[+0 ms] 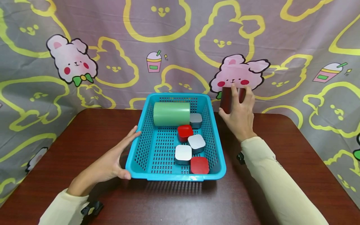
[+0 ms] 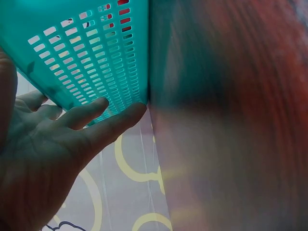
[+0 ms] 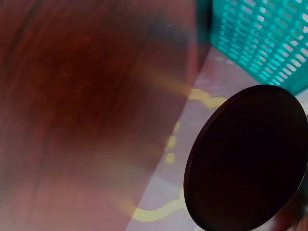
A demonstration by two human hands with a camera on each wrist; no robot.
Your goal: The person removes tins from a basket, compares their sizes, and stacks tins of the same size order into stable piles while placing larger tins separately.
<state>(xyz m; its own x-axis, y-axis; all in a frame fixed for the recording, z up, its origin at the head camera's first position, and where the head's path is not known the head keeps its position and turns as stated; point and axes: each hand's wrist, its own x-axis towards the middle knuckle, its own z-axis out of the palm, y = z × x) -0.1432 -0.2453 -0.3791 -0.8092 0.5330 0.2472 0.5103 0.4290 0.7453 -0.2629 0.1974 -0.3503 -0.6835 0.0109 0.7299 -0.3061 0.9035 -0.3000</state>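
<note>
My right hand (image 1: 239,114) grips a dark brown cylinder (image 1: 226,100) behind the basket's right side, fingers spread over it and thumb on its left. Seen from the right wrist, the cylinder's round dark end (image 3: 245,159) faces the camera, raised off the table. My left hand (image 1: 109,164) lies along the left side of a turquoise plastic basket (image 1: 175,177), fingers extended against its wall and thumb by the near left corner. Inside the basket a green cylinder (image 1: 172,114) lies on its side, near a grey block (image 1: 196,120), red blocks (image 1: 199,165) and white-topped blocks (image 1: 183,153).
The basket stands on a dark reddish-brown wooden table (image 1: 180,203). Behind the table hangs a patterned cloth (image 1: 180,56) with yellow outlines and cartoon rabbits. A small black device (image 1: 92,208) sits at the left wrist, and another (image 1: 241,158) at the right.
</note>
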